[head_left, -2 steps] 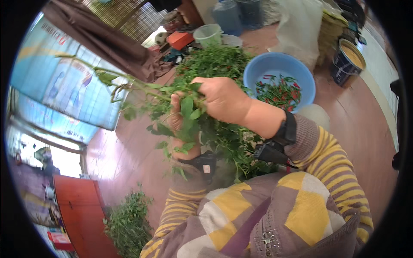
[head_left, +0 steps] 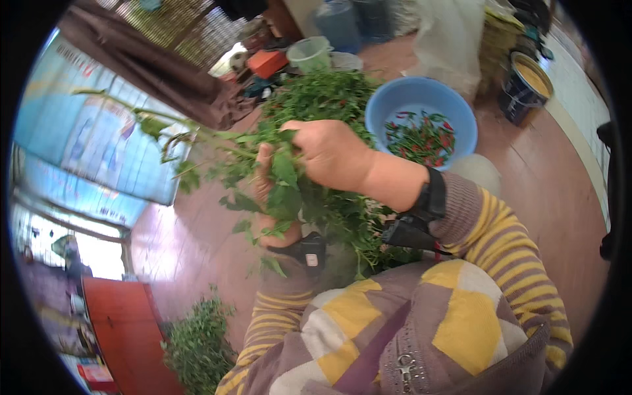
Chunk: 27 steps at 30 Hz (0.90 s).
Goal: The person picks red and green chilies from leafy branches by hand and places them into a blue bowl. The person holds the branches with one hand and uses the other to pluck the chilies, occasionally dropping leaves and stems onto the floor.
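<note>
My left hand (head_left: 266, 197) grips a leafy green pepper plant branch (head_left: 197, 135) whose long stem sticks out to the left. My right hand (head_left: 329, 155) is closed over the leaves of the same branch, just right of the left hand. Behind both hands lies a big heap of leafy plants (head_left: 322, 99) with small red peppers in it. A blue plastic basin (head_left: 401, 99) to the right holds several picked red and green chili peppers (head_left: 421, 135). Both wrists wear black bands.
A smaller pile of green plants (head_left: 197, 342) lies on the reddish floor at lower left, next to a red cabinet (head_left: 115, 329). A dark bucket (head_left: 526, 85) stands at far right, a pale green tub (head_left: 309, 52) and a blue water jug (head_left: 339, 23) at the back.
</note>
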Motion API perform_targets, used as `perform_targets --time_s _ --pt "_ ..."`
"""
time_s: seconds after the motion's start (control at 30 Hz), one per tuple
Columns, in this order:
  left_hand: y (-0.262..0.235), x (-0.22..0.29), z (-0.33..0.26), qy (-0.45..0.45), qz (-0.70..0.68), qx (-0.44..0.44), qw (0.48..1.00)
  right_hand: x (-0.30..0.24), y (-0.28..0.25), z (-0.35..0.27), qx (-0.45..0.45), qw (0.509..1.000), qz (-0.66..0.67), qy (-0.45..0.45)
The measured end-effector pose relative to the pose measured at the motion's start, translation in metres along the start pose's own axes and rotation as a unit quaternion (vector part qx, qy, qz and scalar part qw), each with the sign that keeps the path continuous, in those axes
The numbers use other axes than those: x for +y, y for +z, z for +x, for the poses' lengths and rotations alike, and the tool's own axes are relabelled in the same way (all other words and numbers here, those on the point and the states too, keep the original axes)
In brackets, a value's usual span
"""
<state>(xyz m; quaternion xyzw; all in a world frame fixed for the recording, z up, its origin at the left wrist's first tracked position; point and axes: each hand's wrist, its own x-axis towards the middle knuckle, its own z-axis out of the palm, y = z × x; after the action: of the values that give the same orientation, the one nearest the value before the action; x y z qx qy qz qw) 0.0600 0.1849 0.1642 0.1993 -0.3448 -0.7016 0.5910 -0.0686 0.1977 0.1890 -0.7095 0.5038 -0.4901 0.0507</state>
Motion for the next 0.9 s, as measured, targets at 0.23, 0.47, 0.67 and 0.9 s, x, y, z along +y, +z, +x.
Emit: perform_targets --time_s 0.23,0.47,0.67,0.9 --pt "-0.068 -0.012 0.016 0.313 0.374 -0.207 0.848 -0.007 -0.001 0.000 -0.062 0.998 0.024 0.014" --pt "-0.085 -0.018 0.038 0.196 0.215 -0.171 0.941 -0.011 0.002 -0.007 -0.081 0.993 -0.079 -0.023" --pt "-0.091 0.021 0.033 0.164 0.333 -0.131 0.919 0.026 -0.030 -0.026 0.120 0.992 -0.003 -0.024" --pt "-0.137 0.048 0.067 0.107 -0.112 -0.369 0.916 0.172 -0.128 -0.032 0.232 0.949 -0.164 0.140"
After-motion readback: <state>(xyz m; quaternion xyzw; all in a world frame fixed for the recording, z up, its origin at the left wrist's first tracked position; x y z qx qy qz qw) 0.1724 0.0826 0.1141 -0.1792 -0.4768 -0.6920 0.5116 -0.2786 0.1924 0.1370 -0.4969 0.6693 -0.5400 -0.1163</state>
